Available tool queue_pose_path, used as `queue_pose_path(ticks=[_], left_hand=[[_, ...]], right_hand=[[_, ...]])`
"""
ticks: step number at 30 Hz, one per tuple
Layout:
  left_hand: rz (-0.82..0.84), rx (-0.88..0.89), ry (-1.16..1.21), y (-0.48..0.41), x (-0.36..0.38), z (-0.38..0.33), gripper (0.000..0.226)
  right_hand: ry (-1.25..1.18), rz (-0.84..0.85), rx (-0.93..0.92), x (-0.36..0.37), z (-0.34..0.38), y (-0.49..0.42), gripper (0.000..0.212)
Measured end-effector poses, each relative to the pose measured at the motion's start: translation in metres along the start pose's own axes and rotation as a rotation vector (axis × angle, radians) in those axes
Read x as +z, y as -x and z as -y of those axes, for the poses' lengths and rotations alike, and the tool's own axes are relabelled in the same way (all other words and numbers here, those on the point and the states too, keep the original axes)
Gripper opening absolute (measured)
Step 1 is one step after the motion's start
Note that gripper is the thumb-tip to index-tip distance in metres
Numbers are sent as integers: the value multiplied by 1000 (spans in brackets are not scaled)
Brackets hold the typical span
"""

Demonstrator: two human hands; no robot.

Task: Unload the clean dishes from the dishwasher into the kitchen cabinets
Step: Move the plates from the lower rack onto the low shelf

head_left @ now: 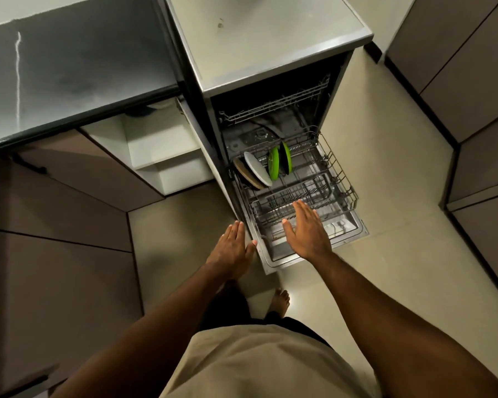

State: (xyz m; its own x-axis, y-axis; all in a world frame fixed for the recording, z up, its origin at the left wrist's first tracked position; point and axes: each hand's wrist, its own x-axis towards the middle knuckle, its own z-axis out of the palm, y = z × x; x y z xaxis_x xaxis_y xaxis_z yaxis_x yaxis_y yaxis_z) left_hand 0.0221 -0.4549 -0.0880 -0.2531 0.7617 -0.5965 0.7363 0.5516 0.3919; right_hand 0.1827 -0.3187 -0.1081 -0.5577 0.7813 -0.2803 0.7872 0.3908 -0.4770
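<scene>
Green plates [274, 163] on edge in rack [340, 174], faces sideways — left hand [233, 248], right hand [307, 229] spread flat

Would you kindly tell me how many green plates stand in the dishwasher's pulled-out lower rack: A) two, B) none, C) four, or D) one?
A: two green plates stand on edge side by side in the lower rack, just right of a white plate.
</scene>
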Motion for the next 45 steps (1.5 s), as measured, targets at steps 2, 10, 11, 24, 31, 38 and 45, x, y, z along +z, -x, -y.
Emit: queue_pose_path(ticks=[2, 10, 11, 24, 31, 38, 45], left_hand=[[4, -3, 5, -10, 1, -7, 71], [43, 11, 52, -68, 2, -22, 71], [45, 17, 65, -78, 0, -23, 71], [112, -87, 226, -186, -12, -31, 69], [40, -226, 313, -263, 11, -12, 67], [-7, -373, 450, -350, 53, 29, 70], [-170, -489, 639, -435, 96, 76, 94]], right_hand=[[-11, 8, 1, -4, -8, -6, 65], [-43, 60, 64, -13, -26, -50, 66], [-42, 69, 74, -15, -29, -56, 66], [-346, 126, 458, -4, -66, -152, 60], [-405, 267, 505, 65, -100, -230, 61], [-480, 311, 565, 147, -134, -312, 58], [-569, 345, 552, 226, -158, -379, 48]])
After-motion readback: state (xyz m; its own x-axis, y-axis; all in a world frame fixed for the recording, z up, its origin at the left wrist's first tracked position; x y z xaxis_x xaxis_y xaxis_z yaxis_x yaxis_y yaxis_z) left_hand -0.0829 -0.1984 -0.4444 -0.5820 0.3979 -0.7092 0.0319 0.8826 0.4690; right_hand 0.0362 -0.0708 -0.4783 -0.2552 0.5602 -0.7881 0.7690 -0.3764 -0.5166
